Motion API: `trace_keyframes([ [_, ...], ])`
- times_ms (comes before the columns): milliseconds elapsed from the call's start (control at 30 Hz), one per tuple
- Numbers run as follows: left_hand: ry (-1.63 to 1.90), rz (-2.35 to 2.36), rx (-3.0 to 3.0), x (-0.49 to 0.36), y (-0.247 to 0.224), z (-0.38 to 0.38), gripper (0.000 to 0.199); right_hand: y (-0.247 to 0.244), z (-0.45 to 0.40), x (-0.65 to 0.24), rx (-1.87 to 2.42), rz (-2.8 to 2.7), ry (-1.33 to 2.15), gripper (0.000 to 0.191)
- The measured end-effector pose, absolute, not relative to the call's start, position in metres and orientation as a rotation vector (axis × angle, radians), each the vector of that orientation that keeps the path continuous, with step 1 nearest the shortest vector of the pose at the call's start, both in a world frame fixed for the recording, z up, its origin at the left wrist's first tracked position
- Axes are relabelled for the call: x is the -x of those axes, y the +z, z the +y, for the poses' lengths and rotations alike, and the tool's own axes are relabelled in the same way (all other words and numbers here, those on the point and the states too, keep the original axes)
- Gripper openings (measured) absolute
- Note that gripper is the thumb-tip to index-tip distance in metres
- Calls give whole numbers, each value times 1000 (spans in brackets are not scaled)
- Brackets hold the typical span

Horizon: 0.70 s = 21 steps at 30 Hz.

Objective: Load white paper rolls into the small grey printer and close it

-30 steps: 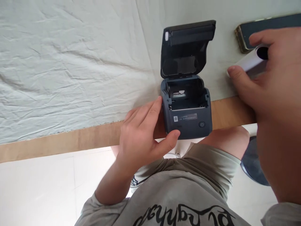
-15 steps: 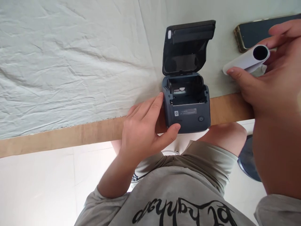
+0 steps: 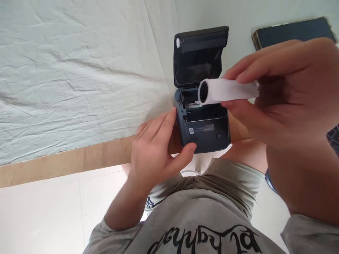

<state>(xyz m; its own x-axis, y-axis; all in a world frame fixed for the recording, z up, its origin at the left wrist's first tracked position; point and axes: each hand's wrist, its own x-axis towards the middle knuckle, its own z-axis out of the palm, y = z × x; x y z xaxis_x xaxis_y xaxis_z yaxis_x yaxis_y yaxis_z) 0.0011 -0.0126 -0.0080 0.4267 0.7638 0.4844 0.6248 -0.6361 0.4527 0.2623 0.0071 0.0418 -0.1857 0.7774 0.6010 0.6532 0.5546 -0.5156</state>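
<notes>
A small dark label printer (image 3: 203, 137) sits at the table edge, its black lid (image 3: 198, 60) raised and its paper bay uncovered. My left hand (image 3: 153, 151) steadies it, fingertips against its left side and thumb at the front corner. A white paper roll (image 3: 230, 91) with a dark hollow core is pinched between the thumb and fingers of my right hand (image 3: 280, 91). The roll is held nearly level above the right part of the bay and hides some of it. The roll's far end is covered by my palm.
A smartphone (image 3: 293, 33) lies behind my right hand, partly covered by it. Wrinkled pale cloth (image 3: 79, 77) covers the table, leaving a wooden strip (image 3: 66, 157) bare along the front. My legs and shirt are below the edge.
My right hand has brought the paper roll left from beside the printer to over its bay, turning the hollow end leftward. The left hand stays on the printer; the view has shifted slightly.
</notes>
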Motion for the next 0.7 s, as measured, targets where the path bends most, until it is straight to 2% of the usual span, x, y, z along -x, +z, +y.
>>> trace_keyframes([
  [133,1006,1227,-2468,-1,-7,-12,64,38,22,-252,994,-2049,111,18],
  [267,1014,1204,-2463,-1,-8,-13,64,37,32,-258,1023,-2170,6,18],
  [567,1003,1213,-2432,-2,-8,-14,66,39,26,-254,1157,-2076,280,24],
  [700,1003,1220,-2426,-2,-8,-14,65,39,24,-256,1270,-2033,441,15],
])
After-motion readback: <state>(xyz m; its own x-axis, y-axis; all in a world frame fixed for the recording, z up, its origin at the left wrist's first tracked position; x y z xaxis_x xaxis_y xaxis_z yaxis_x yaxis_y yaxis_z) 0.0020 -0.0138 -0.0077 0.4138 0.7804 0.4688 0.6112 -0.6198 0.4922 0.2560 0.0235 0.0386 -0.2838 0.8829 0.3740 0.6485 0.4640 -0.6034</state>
